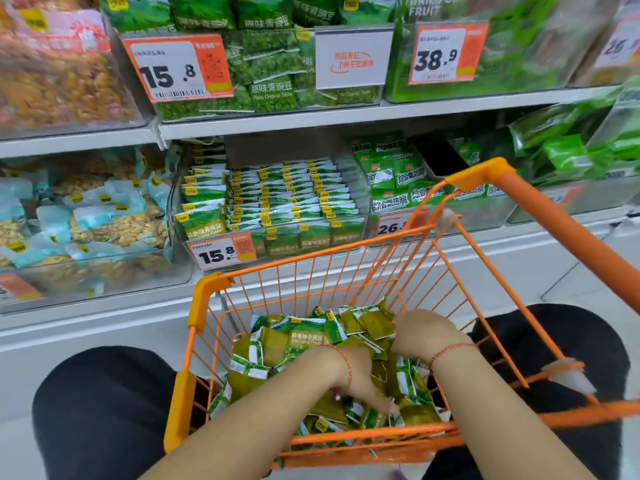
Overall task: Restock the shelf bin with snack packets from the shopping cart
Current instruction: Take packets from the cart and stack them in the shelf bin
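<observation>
Snack packets (298,344) fill the shopping cart (204,299), where the left hand (363,382) and right hand (420,332) gather handfuls, grip unclear; next comes lifting them to the shelf bin (360,199).

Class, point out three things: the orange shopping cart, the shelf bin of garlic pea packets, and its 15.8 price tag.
orange shopping cart (202,299): head view, front left corner.
shelf bin (360,188): head view, clear right wall.
15.8 price tag (216,254): head view, printed number.

Right fingers (398,336) buried among packets (291,344)
</observation>
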Demonstrator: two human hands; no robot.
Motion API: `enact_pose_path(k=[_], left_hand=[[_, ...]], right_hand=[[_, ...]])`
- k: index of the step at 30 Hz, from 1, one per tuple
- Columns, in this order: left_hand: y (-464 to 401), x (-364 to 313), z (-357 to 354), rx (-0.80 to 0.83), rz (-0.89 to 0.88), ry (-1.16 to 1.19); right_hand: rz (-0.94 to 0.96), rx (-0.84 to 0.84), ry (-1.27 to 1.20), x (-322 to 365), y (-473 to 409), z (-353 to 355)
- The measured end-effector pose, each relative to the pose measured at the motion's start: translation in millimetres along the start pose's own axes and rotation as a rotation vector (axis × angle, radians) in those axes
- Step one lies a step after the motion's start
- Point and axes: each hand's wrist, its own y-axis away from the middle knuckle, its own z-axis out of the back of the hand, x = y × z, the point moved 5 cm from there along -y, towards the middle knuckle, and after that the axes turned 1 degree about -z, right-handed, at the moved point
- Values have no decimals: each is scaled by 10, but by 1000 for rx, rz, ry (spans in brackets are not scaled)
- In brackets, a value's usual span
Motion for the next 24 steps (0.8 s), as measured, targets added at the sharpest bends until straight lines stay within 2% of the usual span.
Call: enact_pose_path(k=[5,10,16,20,24], left_hand=[[-7,-47,-118,6,-5,4],[-5,76,-64,-22,-25,157],[67,327,123,-78,-4,346],[241,488,367,-218,-14,462],[445,681,579,-352,-81,719]], right_hand=[[21,19,-57,6,-27,-77],[50,25,33,115,-30,-178],[49,91,15,114,-26,-195],[67,101,-54,142,22,-155],[92,74,-141,162,42,-98]])
